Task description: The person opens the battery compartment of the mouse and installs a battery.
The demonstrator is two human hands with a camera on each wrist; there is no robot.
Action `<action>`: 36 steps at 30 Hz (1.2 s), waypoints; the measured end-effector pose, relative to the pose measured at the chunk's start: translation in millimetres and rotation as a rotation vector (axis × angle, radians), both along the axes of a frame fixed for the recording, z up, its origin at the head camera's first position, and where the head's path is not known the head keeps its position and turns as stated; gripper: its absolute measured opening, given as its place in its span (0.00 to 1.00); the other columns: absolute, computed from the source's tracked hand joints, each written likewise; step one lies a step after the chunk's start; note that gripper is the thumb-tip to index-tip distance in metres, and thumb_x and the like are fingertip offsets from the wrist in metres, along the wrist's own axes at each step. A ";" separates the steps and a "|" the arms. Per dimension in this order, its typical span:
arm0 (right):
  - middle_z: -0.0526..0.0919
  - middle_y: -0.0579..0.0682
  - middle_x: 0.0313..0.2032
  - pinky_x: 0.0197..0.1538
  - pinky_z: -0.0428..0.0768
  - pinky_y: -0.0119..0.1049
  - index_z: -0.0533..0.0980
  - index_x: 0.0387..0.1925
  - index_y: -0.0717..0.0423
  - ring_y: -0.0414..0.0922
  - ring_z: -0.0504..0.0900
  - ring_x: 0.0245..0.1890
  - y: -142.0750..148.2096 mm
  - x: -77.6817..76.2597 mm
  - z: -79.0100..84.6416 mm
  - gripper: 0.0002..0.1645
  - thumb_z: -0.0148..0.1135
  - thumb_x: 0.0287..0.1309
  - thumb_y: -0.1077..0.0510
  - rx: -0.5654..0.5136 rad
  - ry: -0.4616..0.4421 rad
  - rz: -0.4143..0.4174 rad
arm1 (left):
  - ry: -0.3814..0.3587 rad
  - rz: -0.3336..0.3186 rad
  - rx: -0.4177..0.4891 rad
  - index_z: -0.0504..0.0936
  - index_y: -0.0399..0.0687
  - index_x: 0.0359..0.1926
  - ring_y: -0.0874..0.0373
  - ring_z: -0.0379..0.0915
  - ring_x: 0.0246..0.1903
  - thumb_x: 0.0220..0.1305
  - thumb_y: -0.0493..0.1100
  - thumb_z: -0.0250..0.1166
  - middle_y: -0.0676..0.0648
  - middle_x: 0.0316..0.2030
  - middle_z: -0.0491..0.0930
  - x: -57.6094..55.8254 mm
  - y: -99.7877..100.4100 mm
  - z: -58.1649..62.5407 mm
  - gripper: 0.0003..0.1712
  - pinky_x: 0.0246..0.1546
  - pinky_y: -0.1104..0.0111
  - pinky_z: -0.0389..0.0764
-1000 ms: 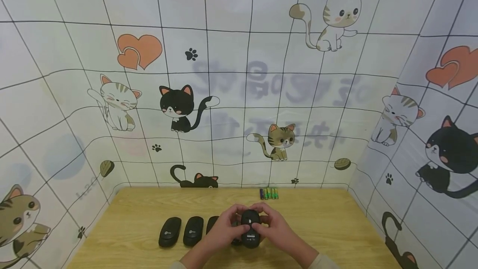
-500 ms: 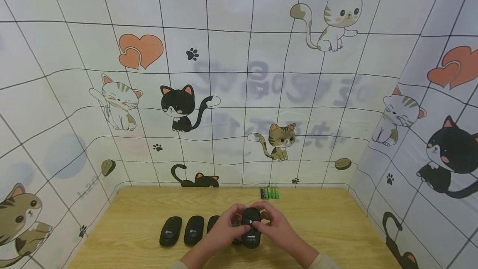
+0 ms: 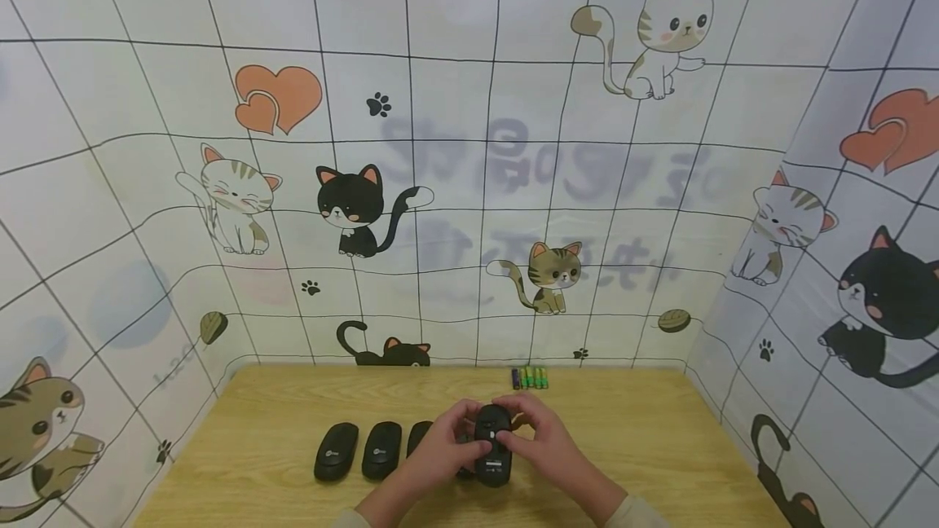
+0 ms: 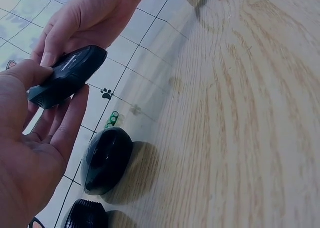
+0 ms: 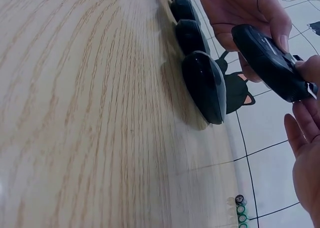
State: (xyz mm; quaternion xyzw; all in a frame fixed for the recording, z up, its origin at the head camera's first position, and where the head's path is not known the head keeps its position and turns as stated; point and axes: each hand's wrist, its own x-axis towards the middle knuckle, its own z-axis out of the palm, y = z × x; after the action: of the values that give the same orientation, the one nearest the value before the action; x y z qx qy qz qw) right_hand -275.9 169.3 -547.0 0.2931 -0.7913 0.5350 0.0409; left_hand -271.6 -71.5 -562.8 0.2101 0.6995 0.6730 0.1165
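Note:
Both hands hold one black computer mouse (image 3: 493,451), its underside with a printed label turned toward the head camera. My left hand (image 3: 445,448) grips its left side, thumb across the lower part. On the other side, my right hand (image 3: 541,438) has its thumb pressed on the underside above the label, fingers behind the far end. In the right wrist view, a small pale piece shows by the right thumb at the mouse's end; I cannot tell what it is. Another black mouse (image 5: 204,87) rests on the table just under the hands, mostly hidden in the head view.
Left of the hands, more black mice stand in a row: a leftmost mouse (image 3: 337,452), a second mouse (image 3: 381,451) and a third mouse (image 3: 418,436) partly behind the left hand. Several batteries (image 3: 530,378) lie at the wooden table's (image 3: 623,430) back edge, before a cat-print curtain (image 3: 455,186).
The right thumb has shifted slightly up along the mouse's underside, and the right fingers have risen a little. The left hand keeps its grip; the mice on the table stay put.

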 end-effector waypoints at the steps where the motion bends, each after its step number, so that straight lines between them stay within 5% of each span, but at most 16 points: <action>1: 0.84 0.50 0.59 0.54 0.87 0.46 0.82 0.67 0.50 0.46 0.82 0.52 0.2 -0.1 0.1 0.24 0.75 0.73 0.57 0.002 0.010 -0.008 | -0.002 -0.004 0.005 0.79 0.46 0.67 0.49 0.83 0.54 0.74 0.39 0.73 0.43 0.54 0.82 0.2 0.2 -0.3 0.24 0.45 0.63 0.90; 7: 0.85 0.51 0.56 0.49 0.87 0.42 0.82 0.67 0.49 0.46 0.84 0.48 2.1 -0.7 -0.3 0.25 0.75 0.72 0.59 -0.019 0.044 -0.021 | -0.032 -0.019 0.034 0.79 0.45 0.67 0.50 0.83 0.54 0.73 0.38 0.73 0.44 0.57 0.81 0.9 2.2 -0.6 0.25 0.39 0.60 0.93; 36: 0.87 0.48 0.37 0.51 0.84 0.37 0.82 0.69 0.51 0.44 0.82 0.41 6.3 -2.3 5.5 0.26 0.74 0.72 0.60 -0.038 -0.101 -0.075 | -0.080 -0.020 0.002 0.80 0.45 0.66 0.49 0.85 0.51 0.74 0.35 0.71 0.44 0.54 0.82 4.0 4.7 3.2 0.23 0.36 0.59 0.92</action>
State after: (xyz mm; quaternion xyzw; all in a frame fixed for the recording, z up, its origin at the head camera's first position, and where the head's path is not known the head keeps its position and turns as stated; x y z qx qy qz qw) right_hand -278.2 175.5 -541.6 0.2351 -0.7925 0.5622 0.0265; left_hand -267.6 -66.8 -559.6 0.1903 0.6915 0.6803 0.1510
